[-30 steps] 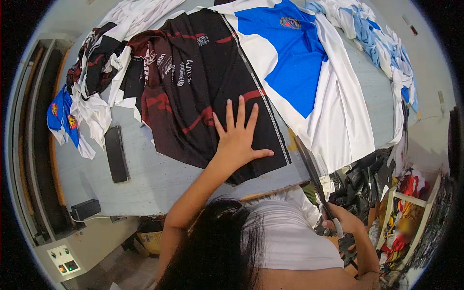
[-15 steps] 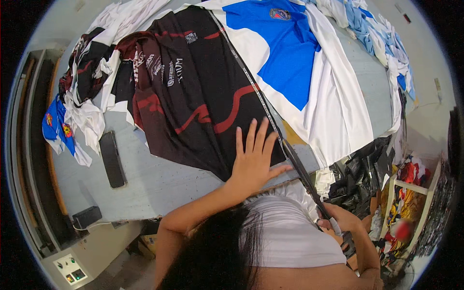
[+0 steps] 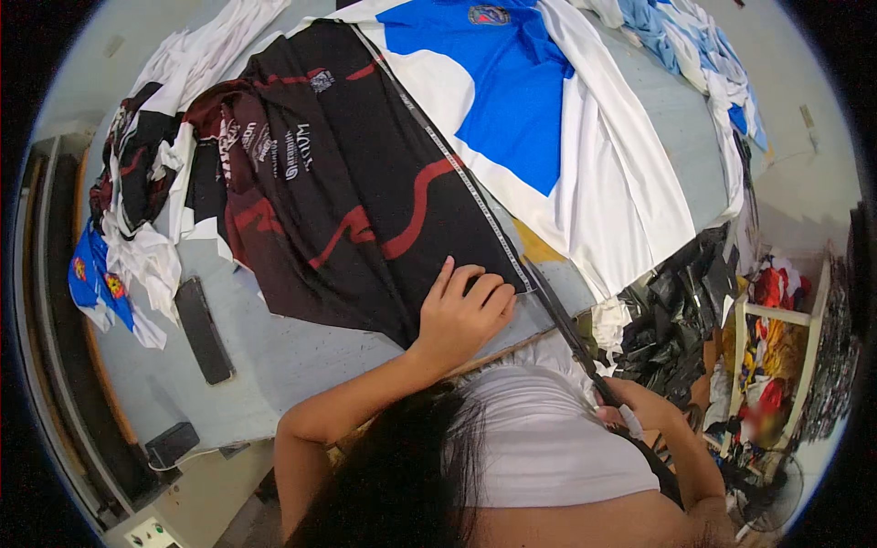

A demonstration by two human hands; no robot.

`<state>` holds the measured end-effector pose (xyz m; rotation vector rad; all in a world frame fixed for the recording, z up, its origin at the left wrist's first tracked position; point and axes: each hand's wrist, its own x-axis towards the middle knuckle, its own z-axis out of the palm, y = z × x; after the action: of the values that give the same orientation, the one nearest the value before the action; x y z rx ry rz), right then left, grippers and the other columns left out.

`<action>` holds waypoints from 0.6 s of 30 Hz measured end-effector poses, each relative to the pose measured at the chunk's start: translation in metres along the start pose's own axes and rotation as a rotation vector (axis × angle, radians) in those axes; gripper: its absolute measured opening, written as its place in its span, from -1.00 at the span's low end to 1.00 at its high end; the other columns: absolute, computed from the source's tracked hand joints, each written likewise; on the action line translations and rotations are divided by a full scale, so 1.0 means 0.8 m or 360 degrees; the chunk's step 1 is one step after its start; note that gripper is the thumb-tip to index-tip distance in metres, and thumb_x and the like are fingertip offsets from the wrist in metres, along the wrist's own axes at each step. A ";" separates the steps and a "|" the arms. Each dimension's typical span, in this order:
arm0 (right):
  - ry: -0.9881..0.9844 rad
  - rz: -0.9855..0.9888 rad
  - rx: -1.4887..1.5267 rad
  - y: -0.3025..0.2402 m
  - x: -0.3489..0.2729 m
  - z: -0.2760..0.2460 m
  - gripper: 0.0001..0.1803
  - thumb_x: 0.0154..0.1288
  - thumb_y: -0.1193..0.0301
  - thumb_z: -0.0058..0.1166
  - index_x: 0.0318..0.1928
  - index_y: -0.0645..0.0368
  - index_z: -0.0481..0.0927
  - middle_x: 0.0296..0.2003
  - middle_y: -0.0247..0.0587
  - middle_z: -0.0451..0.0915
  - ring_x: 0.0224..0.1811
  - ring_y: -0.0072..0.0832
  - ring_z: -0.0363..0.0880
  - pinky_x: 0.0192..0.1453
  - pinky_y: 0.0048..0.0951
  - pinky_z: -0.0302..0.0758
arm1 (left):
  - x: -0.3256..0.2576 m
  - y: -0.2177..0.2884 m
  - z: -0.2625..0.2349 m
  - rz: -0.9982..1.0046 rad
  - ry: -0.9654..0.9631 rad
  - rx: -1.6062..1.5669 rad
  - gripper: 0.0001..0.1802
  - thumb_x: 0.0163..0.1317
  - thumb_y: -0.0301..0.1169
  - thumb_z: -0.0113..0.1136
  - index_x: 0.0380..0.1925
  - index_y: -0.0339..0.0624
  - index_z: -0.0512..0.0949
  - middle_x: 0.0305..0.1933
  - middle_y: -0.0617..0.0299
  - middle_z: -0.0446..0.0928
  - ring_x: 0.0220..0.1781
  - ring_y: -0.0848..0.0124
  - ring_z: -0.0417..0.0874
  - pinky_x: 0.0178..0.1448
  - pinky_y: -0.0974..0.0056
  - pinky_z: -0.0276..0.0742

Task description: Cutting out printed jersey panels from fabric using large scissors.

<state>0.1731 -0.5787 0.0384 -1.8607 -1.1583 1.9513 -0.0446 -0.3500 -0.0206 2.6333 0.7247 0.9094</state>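
Note:
A black and dark-red printed jersey panel (image 3: 365, 173) lies spread on the grey table. A narrow pale strip with small marks (image 3: 454, 164) runs along its right edge. My left hand (image 3: 466, 315) rests on the panel's near corner, its fingers bent but apart; the thumb is hidden. My right hand (image 3: 644, 402), low at the right beside my white top, grips long dark shears (image 3: 568, 324). Their blades point up and left, with the tips by the panel's lower right corner. Right beside the panel lies a blue and white fabric piece (image 3: 512, 100).
A black phone (image 3: 205, 331) and a small dark box with a cable (image 3: 172, 445) lie at the table's left. Heaped fabric scraps (image 3: 137, 247) hang near the left edge. At right are black plastic bags (image 3: 671, 320) and a shelf of colourful cloth (image 3: 776, 315).
My left hand has drawn slightly down and left, its spread fingers now bent and the thumb out of sight. The whole view has shifted a little. The shears stay in my right hand.

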 end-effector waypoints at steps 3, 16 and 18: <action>0.0039 0.0018 -0.0137 -0.025 0.010 0.002 -0.52 0.21 0.03 0.07 -0.35 0.27 0.38 -0.49 -0.10 0.38 -0.43 -0.37 0.35 -0.34 -0.33 0.32 | -0.002 -0.001 0.000 0.0006 -0.0028 0.0014 -0.82 -0.12 -0.37 0.30 -0.43 0.01 0.57 -0.33 0.38 0.50 -0.16 0.34 0.55 0.10 0.01 0.45; 0.0246 0.0078 -0.0281 -0.062 0.029 0.024 -0.37 0.18 -0.10 0.03 -0.29 0.36 0.41 -0.46 0.10 0.47 -0.37 -0.19 0.46 -0.27 -0.27 0.39 | -0.010 -0.004 -0.004 0.0043 0.0015 -0.0063 -0.82 -0.13 -0.35 0.31 -0.44 -0.01 0.58 -0.32 0.39 0.52 -0.08 0.29 0.55 0.09 -0.01 0.46; 0.0202 0.0110 -0.0248 -0.067 0.025 0.021 -0.37 0.18 -0.08 0.03 -0.27 0.37 0.42 -0.44 0.13 0.48 -0.35 -0.14 0.49 -0.26 -0.25 0.40 | -0.011 -0.004 -0.003 0.0038 0.0046 -0.0071 -0.82 -0.13 -0.36 0.31 -0.44 -0.01 0.58 -0.32 0.39 0.52 -0.08 0.29 0.55 0.08 0.00 0.47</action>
<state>0.1348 -0.5368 0.0559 -2.0956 -1.2553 1.7930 -0.0533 -0.3515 -0.0241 2.6005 0.6728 0.9607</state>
